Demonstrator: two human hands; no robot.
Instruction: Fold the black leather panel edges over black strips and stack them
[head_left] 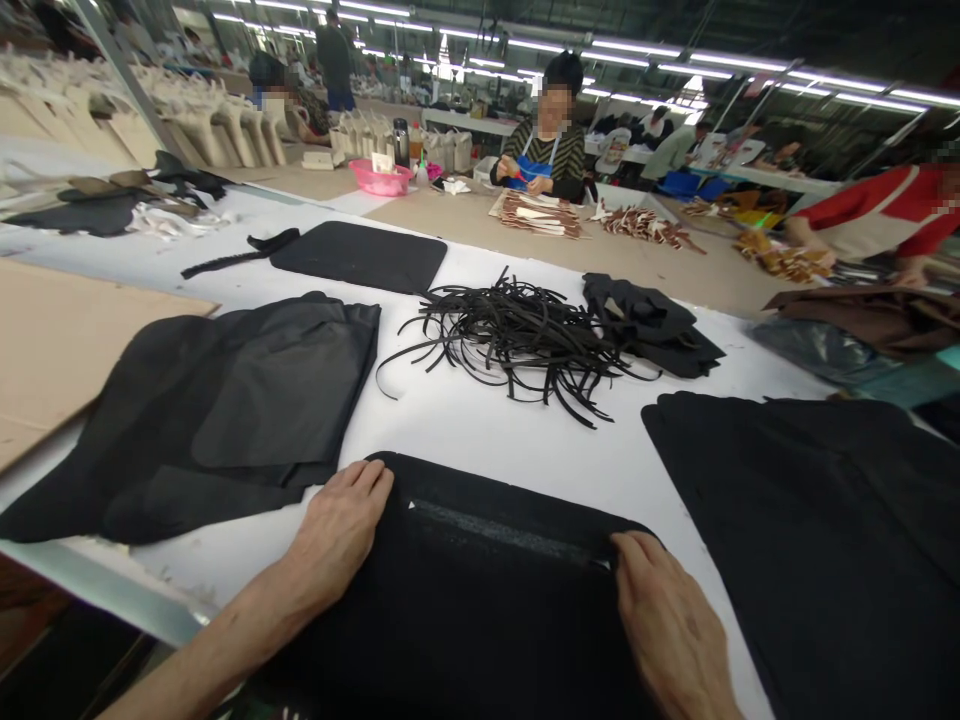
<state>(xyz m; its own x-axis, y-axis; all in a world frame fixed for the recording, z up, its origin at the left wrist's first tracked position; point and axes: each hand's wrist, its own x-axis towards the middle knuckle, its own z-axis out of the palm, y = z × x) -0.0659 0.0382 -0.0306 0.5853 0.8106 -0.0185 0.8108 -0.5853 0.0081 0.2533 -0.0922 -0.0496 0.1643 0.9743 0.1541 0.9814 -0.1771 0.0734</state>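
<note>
A black fabric panel lies in front of me on the white table. My left hand rests flat on its upper left corner, fingers stretched out. At the panel's upper right corner my right hand presses down, its fingers curled over the folded top edge. A paler strip runs along that top edge between both hands.
A pile of black fabric pieces lies left, another black piece right. A heap of black straps sits in the middle, a black mat behind. Cardboard lies far left. A person works opposite; another person's red sleeve shows at right.
</note>
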